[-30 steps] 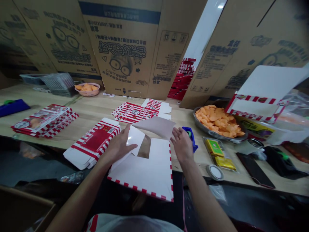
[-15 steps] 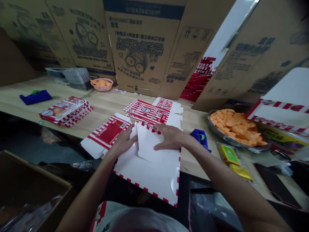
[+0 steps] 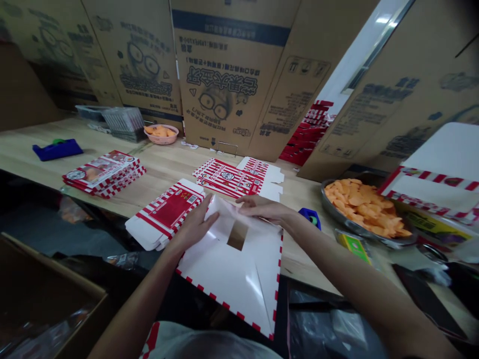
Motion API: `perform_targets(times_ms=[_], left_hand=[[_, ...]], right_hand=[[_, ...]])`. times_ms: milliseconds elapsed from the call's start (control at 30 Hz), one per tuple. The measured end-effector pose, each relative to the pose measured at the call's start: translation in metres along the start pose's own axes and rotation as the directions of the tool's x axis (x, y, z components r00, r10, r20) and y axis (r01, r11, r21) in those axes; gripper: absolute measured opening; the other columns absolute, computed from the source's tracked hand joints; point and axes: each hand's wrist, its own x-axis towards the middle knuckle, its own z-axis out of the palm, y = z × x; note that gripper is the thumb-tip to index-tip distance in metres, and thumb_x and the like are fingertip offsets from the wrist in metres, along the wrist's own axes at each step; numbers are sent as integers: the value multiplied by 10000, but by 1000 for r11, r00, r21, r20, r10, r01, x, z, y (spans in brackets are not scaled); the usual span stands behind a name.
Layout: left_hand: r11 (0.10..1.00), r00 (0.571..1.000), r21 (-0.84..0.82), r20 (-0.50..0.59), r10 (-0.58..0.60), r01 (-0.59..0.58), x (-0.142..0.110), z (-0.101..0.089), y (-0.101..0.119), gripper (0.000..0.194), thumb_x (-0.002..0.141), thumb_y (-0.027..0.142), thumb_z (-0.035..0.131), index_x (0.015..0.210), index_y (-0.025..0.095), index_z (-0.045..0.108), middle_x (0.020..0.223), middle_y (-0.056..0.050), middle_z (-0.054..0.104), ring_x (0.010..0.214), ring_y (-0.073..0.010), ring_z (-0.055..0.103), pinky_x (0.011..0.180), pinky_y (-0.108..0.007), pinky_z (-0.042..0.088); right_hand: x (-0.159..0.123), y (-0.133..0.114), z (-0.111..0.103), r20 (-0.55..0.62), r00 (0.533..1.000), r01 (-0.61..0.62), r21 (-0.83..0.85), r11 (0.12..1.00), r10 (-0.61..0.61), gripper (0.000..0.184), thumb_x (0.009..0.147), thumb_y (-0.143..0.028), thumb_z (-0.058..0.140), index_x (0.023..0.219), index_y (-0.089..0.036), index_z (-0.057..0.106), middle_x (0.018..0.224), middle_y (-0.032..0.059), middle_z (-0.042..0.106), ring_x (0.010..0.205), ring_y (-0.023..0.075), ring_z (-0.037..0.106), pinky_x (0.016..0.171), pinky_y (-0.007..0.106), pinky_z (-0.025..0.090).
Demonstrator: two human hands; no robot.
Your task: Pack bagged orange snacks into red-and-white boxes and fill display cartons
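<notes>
A carton lies with its plain white side up, hanging over the table's front edge toward me. Red and white checks run along its borders. My left hand grips its left edge near the far end, thumb on the white side. At the far edge, my right hand pinches the raised white card there between thumb and fingers. A brownish rectangular opening shows in the card between my hands. Left of the carton lies a flat red-striped box. Behind it are more flat striped cartons.
A metal bowl of orange chips stands at the right, near a blue tape dispenser. Another blue dispenser and a stack of printed boxes sit left. Large cardboard sheets wall the back. A pink basket holds orange pieces.
The white flap that lay over the carton's far part has been lifted away, and the rectangular opening now shows. My right hand has gone from lying spread on the flap to pinching the far edge.
</notes>
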Motion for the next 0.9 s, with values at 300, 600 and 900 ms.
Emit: perform_targets(times_ms=[300, 600, 900], left_hand=[[997, 997, 13, -4, 78, -78, -6, 1, 10, 718, 868, 508, 438, 1453, 144, 237, 1511, -150, 301, 1412, -282, 230, 1130, -466, 249], [975, 966, 107, 194, 171, -194, -8, 0, 13, 1229, 531, 492, 796, 1489, 215, 77, 1558, -155, 149, 1428, -329, 146, 1126, -503, 245], [983, 971, 108, 203, 123, -147, -9, -2, 16, 1227, 490, 510, 810, 1472, 184, 150, 1527, -176, 243, 1387, -363, 257, 1095, -504, 305]], right_hand=[[10, -13, 0, 270, 956, -146, 103, 984, 113, 558, 491, -295, 860, 984, -216, 611, 875, 5, 708, 731, 197, 674, 583, 275, 539], [17, -3, -3, 142, 977, -203, 373, 905, 160, 208, 557, -240, 791, 623, -135, 624, 528, -17, 643, 451, 86, 556, 462, 187, 460], [16, -2, 0, 155, 983, -165, 472, 866, 103, 209, 605, -234, 760, 778, -158, 673, 659, -6, 689, 565, 112, 608, 556, 223, 504]])
